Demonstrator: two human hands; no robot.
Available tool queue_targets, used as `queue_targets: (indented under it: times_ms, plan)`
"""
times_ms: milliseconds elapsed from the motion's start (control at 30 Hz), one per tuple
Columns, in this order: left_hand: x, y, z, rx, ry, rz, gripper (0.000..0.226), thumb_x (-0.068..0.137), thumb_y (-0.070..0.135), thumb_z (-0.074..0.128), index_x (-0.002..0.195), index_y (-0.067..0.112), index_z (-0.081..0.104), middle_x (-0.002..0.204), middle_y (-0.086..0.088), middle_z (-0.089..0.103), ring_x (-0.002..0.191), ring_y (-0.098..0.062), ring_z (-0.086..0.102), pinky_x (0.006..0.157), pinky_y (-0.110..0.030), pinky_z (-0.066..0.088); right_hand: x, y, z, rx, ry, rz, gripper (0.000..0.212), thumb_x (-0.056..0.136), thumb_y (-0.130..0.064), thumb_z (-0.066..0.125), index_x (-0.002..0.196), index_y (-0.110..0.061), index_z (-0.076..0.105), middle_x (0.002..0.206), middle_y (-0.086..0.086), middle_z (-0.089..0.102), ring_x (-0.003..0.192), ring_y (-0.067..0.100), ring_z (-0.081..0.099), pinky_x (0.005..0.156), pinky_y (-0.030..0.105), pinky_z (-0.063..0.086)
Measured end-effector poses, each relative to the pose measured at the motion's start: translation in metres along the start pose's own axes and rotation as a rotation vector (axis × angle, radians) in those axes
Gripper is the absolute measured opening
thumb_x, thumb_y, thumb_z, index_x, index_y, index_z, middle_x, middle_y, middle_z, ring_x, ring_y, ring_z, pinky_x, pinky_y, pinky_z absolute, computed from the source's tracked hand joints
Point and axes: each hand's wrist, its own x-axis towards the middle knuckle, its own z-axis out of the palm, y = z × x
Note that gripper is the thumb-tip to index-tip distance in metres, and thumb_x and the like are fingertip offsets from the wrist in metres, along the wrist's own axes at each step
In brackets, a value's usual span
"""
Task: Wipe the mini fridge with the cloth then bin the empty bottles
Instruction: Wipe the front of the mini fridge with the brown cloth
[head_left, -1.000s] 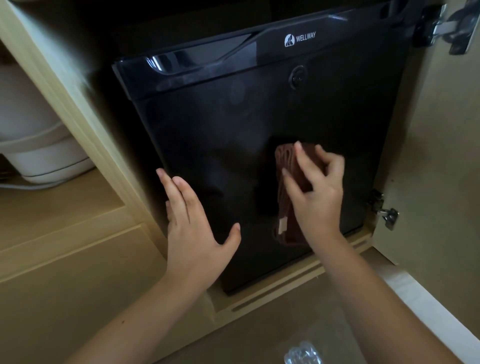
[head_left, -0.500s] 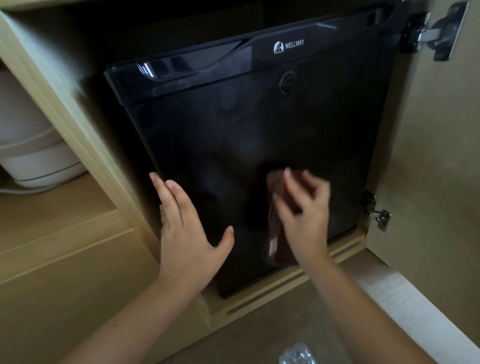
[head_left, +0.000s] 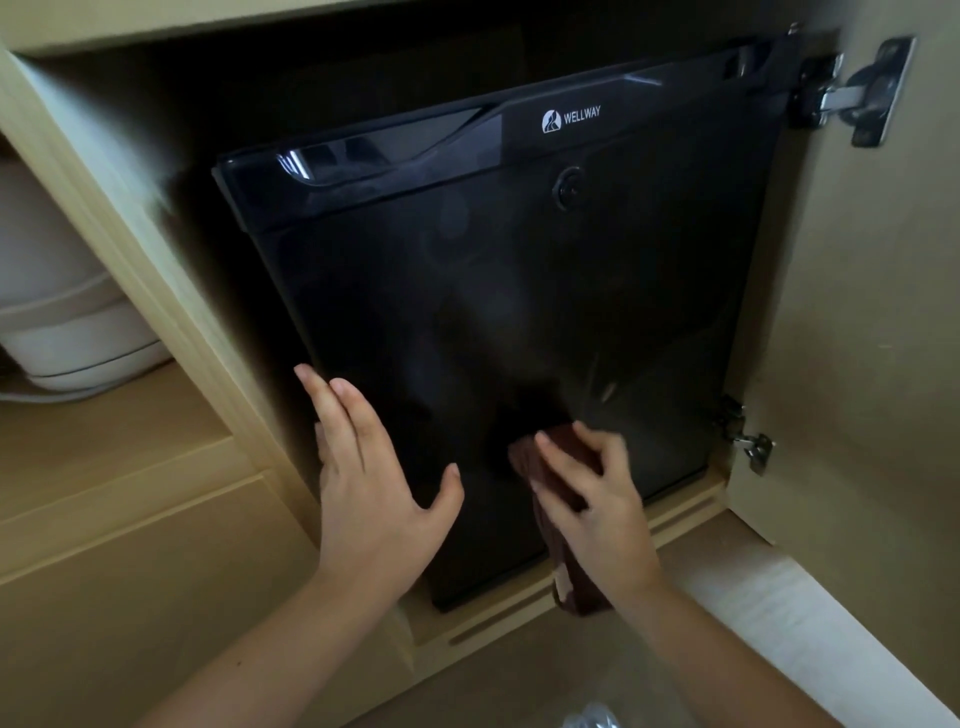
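Far left of the frame: a white round appliance (head_left: 67, 322) stands on a pale wooden shelf (head_left: 104, 415), partly cropped by the edge. Right of it, a pale upright cabinet panel (head_left: 171, 291) separates that shelf from the bay holding the mini fridge (head_left: 519, 291). The fridge is black and glossy, its door facing the camera, with a WELLWAY logo (head_left: 571, 119) on the top band and a round lock (head_left: 569, 189) just below it. Lower centre-left: the left hand (head_left: 374, 488) lies flat against the door at its left edge, fingers (head_left: 337, 410) straight and slightly spread, thumb out to the right, holding nothing. Lower centre: the right hand (head_left: 608, 514), motion-blurred, presses the brown cloth (head_left: 579, 590) against the lower part of the door. Its bent fingers (head_left: 563, 470) lie over the top of the cloth and grip it; a bunched fold shows above and between the fingertips, and the rest hangs under the palm down to the door's bottom edge, where a pale label shows. The two hands are near each other but apart. Right: the open cabinet door (head_left: 872, 338) carries a metal upper hinge (head_left: 852, 93) and a lower hinge (head_left: 748, 441). Bottom edge, right of centre: a clear shiny object (head_left: 592, 719), too cropped to identify.
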Motion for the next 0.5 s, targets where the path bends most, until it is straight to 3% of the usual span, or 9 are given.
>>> queue_targets:
  times_ms: [67,167,267,367,433,500]
  plan:
    - [0.000,0.000,0.001,0.013,0.005,0.002,0.109,0.072,0.035,0.071,0.142,0.006,-0.007,0.145,-0.011,-0.027,0.134,-0.030,0.008,0.106,-0.051,0.023,0.032,-0.010,-0.018,0.042,0.140,-0.029,0.056,0.076,-0.007,0.070,0.124,-0.028,0.050,0.124,0.001,0.034,0.119,-0.011,0.031,0.098,0.003,0.024]
    - [0.000,0.003,0.001,0.013,0.000,-0.022,0.108,0.073,0.036,0.070,0.142,0.001,-0.007,0.145,-0.012,-0.027,0.129,-0.021,-0.001,0.107,-0.045,0.014,0.084,-0.021,-0.048,-0.021,0.250,-0.143,0.050,0.078,-0.009,0.069,0.124,-0.019,0.053,0.122,0.014,0.040,0.120,0.003,0.035,0.100,0.008,0.027]
    - [0.002,0.009,0.004,-0.008,0.016,-0.065,0.108,0.074,0.038,0.068,0.142,0.000,-0.007,0.145,-0.011,-0.028,0.130,-0.021,-0.003,0.108,-0.049,0.020,0.107,-0.020,-0.059,-0.091,0.254,-0.209,0.044,0.079,-0.010,0.068,0.121,-0.013,0.057,0.122,0.021,0.042,0.122,0.012,0.036,0.102,0.011,0.029]
    - [0.003,0.017,0.008,-0.008,-0.005,-0.113,0.108,0.074,0.043,0.065,0.142,0.002,-0.008,0.147,-0.016,-0.028,0.137,-0.038,0.005,0.108,-0.051,0.024,0.087,-0.004,-0.046,-0.024,0.260,-0.154,0.044,0.078,-0.011,0.067,0.120,-0.016,0.056,0.124,0.016,0.040,0.125,0.010,0.034,0.102,0.009,0.028]
    - [0.002,0.023,0.009,0.049,-0.031,-0.128,0.108,0.073,0.042,0.066,0.141,-0.001,-0.006,0.147,-0.026,-0.024,0.135,-0.046,0.006,0.108,-0.050,0.021,0.055,0.013,-0.033,-0.023,0.200,-0.078,0.045,0.075,-0.010,0.069,0.118,-0.017,0.058,0.125,0.012,0.039,0.125,0.005,0.032,0.102,0.010,0.029]
    - [-0.001,0.029,0.007,0.161,-0.034,-0.077,0.108,0.072,0.038,0.069,0.140,-0.007,-0.002,0.146,-0.032,-0.016,0.135,-0.049,0.001,0.107,-0.052,0.013,0.019,0.026,-0.022,-0.029,0.068,0.023,0.044,0.073,-0.006,0.071,0.115,-0.016,0.061,0.124,0.008,0.040,0.123,0.007,0.035,0.103,0.023,0.034]
